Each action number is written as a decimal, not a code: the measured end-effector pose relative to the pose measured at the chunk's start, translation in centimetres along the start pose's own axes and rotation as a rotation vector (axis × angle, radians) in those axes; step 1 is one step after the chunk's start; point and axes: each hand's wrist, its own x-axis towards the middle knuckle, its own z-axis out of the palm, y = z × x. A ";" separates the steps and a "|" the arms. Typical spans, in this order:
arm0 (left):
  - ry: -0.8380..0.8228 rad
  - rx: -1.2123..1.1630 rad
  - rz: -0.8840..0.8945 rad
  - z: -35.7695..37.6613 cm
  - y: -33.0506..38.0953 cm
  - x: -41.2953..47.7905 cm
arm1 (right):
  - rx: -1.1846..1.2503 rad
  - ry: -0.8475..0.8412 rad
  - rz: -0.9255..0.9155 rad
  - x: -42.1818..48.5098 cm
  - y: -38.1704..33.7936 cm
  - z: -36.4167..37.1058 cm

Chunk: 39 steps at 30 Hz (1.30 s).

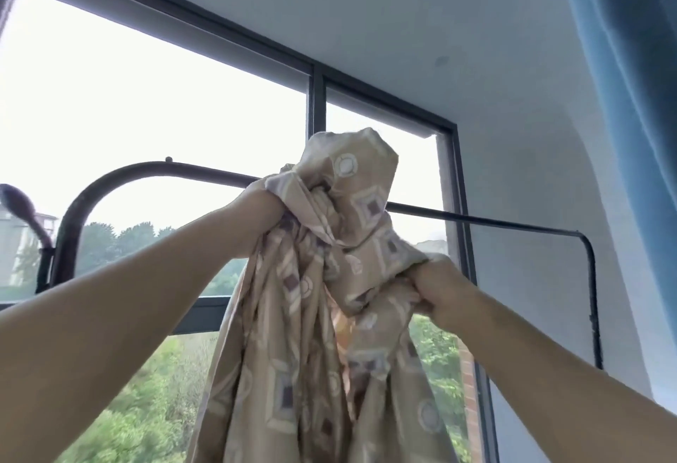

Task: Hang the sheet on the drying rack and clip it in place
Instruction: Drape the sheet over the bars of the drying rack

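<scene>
A beige sheet [315, 334] with a brown and white square-and-circle pattern is bunched up in the middle of the view, its top lifted to the height of the rack's top bar. My left hand [265, 204] grips the bunched top from the left. Lower and to the right, my right hand [437, 286] clutches another fold. The drying rack [487, 222] is a dark metal frame with a curved left corner and a straight top bar that runs behind the sheet. No clips are visible.
A large dark-framed window [315, 103] fills the background, with trees outside. A blue curtain [633, 78] hangs at the right edge. A dark rounded hook-like object [22, 206] stands at the rack's left end. The white wall lies behind the rack's right post.
</scene>
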 end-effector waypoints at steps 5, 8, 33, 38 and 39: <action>0.022 -0.204 0.102 -0.8 0.9 1.7 | 0.295 0.078 -0.289 1.5 -6.4 1.6; 0.139 -0.281 0.147 -1.7 2.4 4.3 | 0.301 0.076 -0.528 2.4 -8.3 2.6; -0.107 1.360 -0.145 -7.3 3.1 12.2 | -0.951 -0.128 -0.521 14.5 -9.0 13.4; -0.050 1.448 0.030 -7.1 2.8 12.3 | -0.669 0.015 -0.678 13.5 -5.2 11.1; -0.059 1.428 0.024 -6.9 2.8 12.2 | -0.712 0.079 -0.687 13.2 -4.5 10.7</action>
